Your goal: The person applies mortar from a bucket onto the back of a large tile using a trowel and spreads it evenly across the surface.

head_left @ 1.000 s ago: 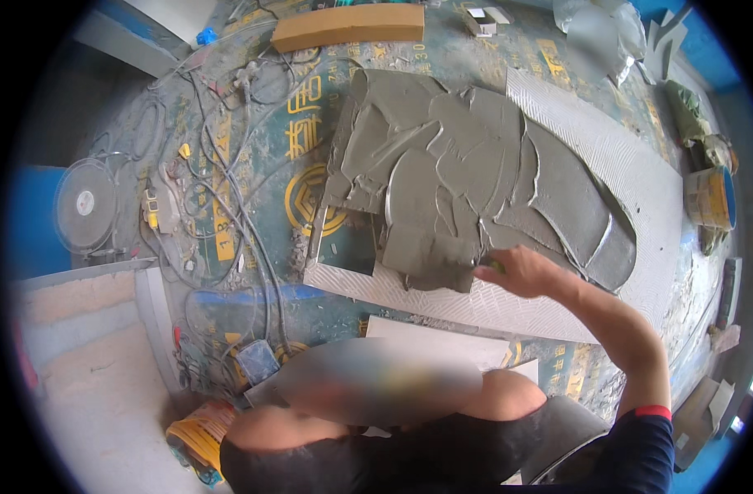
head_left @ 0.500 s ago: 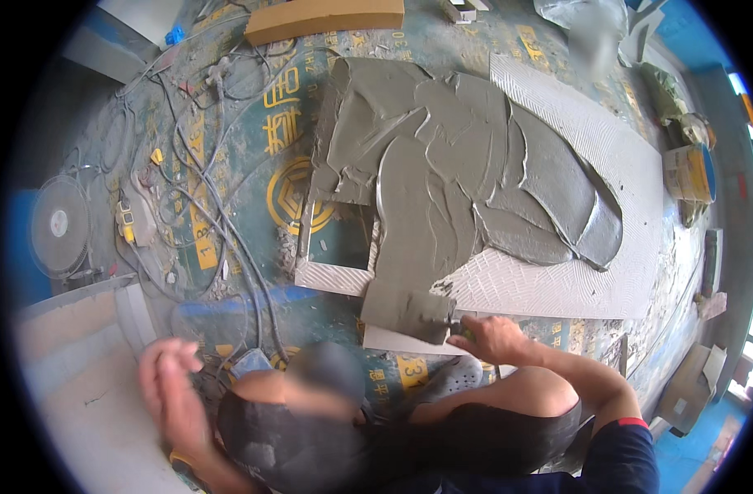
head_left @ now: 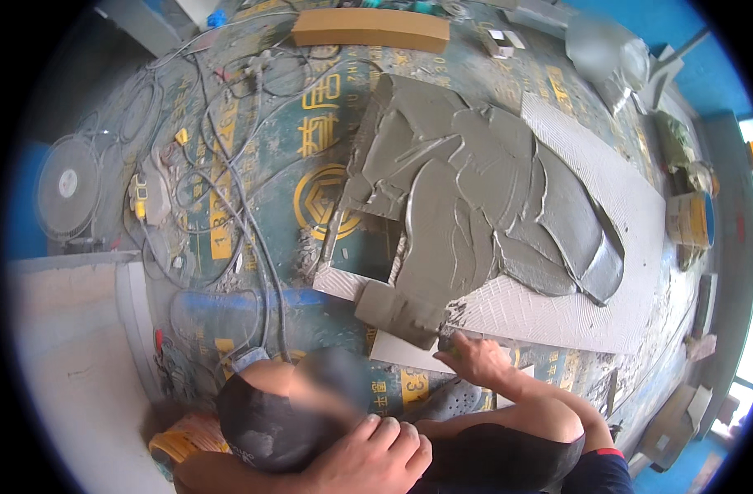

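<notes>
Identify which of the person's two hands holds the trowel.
The right hand; it grips the trowel, while the left hand, lower in view, shows no tool.

A dusty green floor covering (head_left: 282, 169) with yellow print spreads across the middle. Blue wall (head_left: 710, 70) shows at two o'clock, bright window panes (head_left: 752, 317) toward three, a pale panel (head_left: 72, 337) at eight, dark shadow at ten.
</notes>
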Action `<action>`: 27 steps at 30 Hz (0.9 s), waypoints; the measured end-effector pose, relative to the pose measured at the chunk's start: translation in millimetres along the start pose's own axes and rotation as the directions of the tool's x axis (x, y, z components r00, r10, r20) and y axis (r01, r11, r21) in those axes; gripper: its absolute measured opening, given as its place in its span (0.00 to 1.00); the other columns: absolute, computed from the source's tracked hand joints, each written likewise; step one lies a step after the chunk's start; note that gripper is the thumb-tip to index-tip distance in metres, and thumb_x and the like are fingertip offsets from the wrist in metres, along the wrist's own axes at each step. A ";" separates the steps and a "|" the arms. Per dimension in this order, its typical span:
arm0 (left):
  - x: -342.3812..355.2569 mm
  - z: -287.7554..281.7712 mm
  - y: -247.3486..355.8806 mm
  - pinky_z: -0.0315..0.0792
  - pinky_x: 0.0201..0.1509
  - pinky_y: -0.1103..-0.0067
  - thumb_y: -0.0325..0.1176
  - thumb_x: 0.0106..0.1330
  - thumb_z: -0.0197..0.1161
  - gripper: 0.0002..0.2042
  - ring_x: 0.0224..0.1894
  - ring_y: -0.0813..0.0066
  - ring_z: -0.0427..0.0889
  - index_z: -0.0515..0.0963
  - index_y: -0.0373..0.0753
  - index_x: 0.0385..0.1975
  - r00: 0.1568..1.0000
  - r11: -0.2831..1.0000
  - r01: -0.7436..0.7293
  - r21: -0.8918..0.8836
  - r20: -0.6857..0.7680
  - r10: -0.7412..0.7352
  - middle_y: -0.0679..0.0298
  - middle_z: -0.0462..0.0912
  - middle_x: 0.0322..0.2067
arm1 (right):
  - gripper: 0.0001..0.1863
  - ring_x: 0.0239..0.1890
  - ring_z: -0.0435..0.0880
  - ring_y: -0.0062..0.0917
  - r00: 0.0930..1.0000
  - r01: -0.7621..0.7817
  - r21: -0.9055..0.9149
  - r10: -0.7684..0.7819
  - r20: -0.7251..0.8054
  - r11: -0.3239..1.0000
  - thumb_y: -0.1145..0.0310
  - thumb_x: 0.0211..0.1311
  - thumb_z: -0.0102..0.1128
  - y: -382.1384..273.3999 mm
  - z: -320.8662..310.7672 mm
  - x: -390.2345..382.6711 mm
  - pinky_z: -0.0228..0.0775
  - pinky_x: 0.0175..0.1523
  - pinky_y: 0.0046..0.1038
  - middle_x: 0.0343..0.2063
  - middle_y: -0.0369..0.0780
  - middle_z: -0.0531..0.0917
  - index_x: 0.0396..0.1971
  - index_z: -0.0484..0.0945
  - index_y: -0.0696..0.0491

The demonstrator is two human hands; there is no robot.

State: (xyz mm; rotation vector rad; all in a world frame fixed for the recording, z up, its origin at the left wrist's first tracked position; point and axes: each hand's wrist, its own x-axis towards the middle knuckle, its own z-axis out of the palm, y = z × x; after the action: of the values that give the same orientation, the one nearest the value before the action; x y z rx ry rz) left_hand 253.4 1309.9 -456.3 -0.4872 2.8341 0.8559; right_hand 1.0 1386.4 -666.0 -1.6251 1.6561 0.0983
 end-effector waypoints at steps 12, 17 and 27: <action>-21.7 -9.8 -0.3 0.71 0.53 0.66 0.38 0.62 0.54 0.17 0.45 0.60 0.77 0.76 0.34 0.46 0.999 0.994 -0.047 -0.096 -0.021 0.045 0.52 0.78 0.42 | 0.22 0.29 0.85 0.46 0.959 0.282 0.032 -0.282 -0.027 0.959 0.50 0.68 0.58 -28.1 17.4 23.7 0.77 0.27 0.43 0.27 0.50 0.81 0.37 0.70 0.56; -27.5 -11.3 -1.3 0.71 0.53 0.66 0.38 0.62 0.54 0.18 0.46 0.59 0.77 0.76 0.33 0.47 0.999 0.993 -0.043 -0.112 -0.037 0.039 0.51 0.78 0.43 | 0.21 0.28 0.84 0.45 0.957 0.251 -0.078 -0.259 -0.132 0.965 0.54 0.67 0.60 -47.0 30.2 51.4 0.78 0.29 0.42 0.28 0.48 0.80 0.37 0.68 0.57; -36.6 -14.6 -3.9 0.72 0.53 0.67 0.37 0.63 0.53 0.18 0.47 0.59 0.77 0.74 0.32 0.48 0.999 0.987 -0.026 -0.156 -0.042 0.020 0.51 0.77 0.45 | 0.22 0.33 0.85 0.52 0.936 0.224 0.124 -0.249 0.247 0.967 0.51 0.70 0.55 -62.7 41.2 52.5 0.76 0.38 0.50 0.31 0.55 0.84 0.41 0.67 0.58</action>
State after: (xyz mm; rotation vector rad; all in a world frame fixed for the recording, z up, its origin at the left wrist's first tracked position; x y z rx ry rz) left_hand 288.4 1308.4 -438.1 -0.4972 2.8270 1.0905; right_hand 82.4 1356.2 -695.2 -1.6493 1.2392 0.1059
